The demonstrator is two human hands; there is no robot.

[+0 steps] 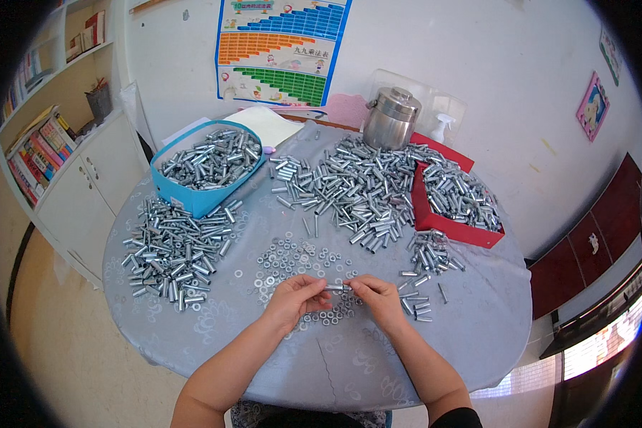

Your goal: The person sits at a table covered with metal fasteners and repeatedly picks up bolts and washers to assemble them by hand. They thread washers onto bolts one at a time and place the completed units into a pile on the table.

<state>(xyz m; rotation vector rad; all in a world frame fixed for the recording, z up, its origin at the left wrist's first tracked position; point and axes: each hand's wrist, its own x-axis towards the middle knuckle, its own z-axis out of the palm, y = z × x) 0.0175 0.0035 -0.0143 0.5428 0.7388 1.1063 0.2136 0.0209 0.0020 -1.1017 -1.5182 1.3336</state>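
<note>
Near the middle front of the table, my left hand [297, 298] pinches one end of a silver expansion bolt [337, 287]. The fingertips of my right hand [379, 296] are closed on its other end, and the bolt lies level between them. Which small parts sit under the right fingertips cannot be made out. Beneath and beyond my hands, loose washers and nuts [282, 255] are spread on the grey tablecloth. A few metal sleeves [421, 307] lie just right of my right hand.
At the left, a pile of bolts and sleeves [171, 246] lies before a blue box [172, 194] full of metal parts. A larger heap [364, 189] covers the back, beside a red box [449, 227] of sleeves. A steel pot [391, 121] stands behind it.
</note>
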